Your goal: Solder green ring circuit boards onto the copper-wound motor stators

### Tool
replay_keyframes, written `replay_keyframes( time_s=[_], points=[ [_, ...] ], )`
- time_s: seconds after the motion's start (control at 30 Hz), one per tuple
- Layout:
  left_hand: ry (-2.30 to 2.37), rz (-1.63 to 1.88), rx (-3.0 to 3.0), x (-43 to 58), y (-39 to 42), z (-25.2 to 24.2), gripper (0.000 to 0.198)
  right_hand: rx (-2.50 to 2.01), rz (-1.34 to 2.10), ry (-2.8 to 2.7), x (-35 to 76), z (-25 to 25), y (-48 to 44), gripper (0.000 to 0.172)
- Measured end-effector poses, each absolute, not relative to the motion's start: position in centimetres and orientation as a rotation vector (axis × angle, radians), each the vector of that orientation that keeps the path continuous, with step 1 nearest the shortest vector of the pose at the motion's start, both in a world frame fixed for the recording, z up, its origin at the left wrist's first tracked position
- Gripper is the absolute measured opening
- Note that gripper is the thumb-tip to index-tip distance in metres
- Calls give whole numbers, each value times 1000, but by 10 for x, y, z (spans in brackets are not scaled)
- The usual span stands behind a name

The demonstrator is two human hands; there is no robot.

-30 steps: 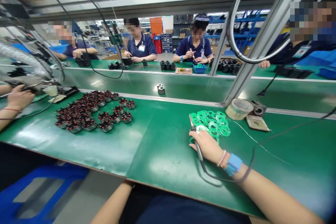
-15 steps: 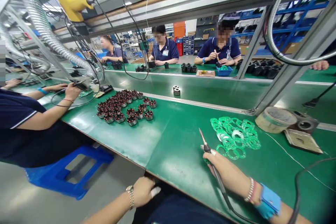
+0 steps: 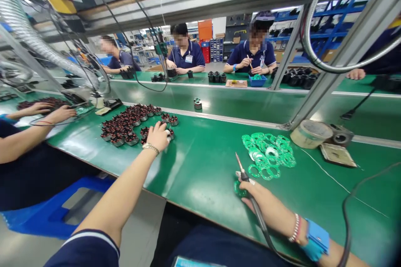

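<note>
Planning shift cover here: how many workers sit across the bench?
4: one at left, one left of centre, one right of centre, and one at the right edge, mostly out of frame. More may be hidden.

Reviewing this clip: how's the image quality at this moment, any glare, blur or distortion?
In the head view, the wide lens bends the metal upright strongly; glare leaves pale patches on the green bench mat; the blue wrist strap near the lower right looks slightly soft.
</note>
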State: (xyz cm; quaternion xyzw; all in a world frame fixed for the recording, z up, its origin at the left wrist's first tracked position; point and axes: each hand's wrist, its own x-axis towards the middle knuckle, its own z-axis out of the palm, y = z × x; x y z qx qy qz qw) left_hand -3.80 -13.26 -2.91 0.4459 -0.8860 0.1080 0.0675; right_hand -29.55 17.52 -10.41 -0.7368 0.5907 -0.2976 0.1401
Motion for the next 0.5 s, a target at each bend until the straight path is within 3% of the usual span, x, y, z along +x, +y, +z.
replay_keyframes(
  time_s=[0.17,0.33,0.5],
  points=[
    [-2808,235,1252,-50,-122,-36,17,-2042,-955,1677,-292,-109,179,31],
    [-2900,36,1247,-65,-57,-44,43,-2039,-968,1598,-287,-108,176,30],
    [-2763,-580,1030,-49,-3,-53,37,-2036,-960,1612,-287,-107,177,28]
  ],
)
